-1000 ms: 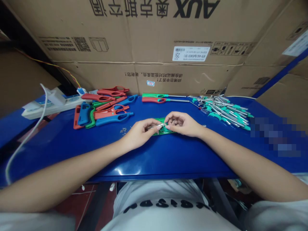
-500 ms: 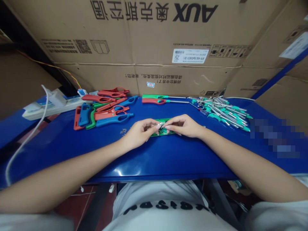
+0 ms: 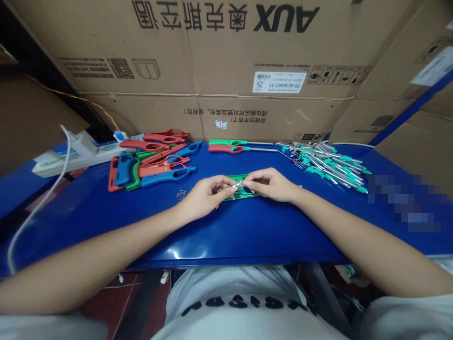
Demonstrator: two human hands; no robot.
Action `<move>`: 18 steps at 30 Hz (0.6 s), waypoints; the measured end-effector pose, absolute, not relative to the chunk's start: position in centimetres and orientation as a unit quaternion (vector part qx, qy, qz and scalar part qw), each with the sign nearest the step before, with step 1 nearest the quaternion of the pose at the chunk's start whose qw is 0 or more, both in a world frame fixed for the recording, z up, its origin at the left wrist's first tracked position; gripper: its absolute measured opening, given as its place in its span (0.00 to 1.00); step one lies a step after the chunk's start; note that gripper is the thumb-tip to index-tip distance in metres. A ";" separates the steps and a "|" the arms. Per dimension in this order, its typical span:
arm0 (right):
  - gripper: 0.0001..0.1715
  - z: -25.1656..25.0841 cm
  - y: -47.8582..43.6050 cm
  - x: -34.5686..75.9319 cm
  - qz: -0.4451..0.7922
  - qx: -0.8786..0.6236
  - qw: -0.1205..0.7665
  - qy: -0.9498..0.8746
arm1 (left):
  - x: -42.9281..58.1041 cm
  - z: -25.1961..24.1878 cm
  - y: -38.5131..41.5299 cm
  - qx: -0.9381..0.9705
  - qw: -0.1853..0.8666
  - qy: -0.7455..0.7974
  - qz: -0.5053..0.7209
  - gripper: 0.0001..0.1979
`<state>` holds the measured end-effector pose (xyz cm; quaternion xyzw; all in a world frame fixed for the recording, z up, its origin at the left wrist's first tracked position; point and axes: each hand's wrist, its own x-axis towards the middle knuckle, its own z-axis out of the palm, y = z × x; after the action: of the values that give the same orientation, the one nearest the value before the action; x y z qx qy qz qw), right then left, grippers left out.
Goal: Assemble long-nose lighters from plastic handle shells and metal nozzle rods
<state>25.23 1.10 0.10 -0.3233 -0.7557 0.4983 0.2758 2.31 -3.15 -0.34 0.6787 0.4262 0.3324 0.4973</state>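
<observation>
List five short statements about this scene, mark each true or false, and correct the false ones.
1. The left grip pinches a small silver part. True.
2. The rod heap lies right of the handles. True.
3. The right grip is in the rod heap. False: the right grip is at the green casing, beside the left grip.
4. The red lighter lies behind the green one. False: the red lighter is in front of the green lighter.
5. The big print on the box is upside down. True.
</observation>
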 end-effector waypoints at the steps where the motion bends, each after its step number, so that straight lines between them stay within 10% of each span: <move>1: 0.27 0.1 1.1 25.2 0.497 -0.323 0.277 -0.756 | 2.3 -0.3 -3.1 0.679 0.496 0.426 0.333 0.24; 18: 0.26 -0.1 1.2 25.3 0.491 -0.316 0.278 -0.763 | 2.2 -0.5 -3.1 0.687 0.490 0.425 0.328 0.22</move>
<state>25.26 1.18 -0.14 -0.3156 -0.7627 0.4912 0.2783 2.20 -3.15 -0.50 0.6868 0.4252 0.3278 0.4899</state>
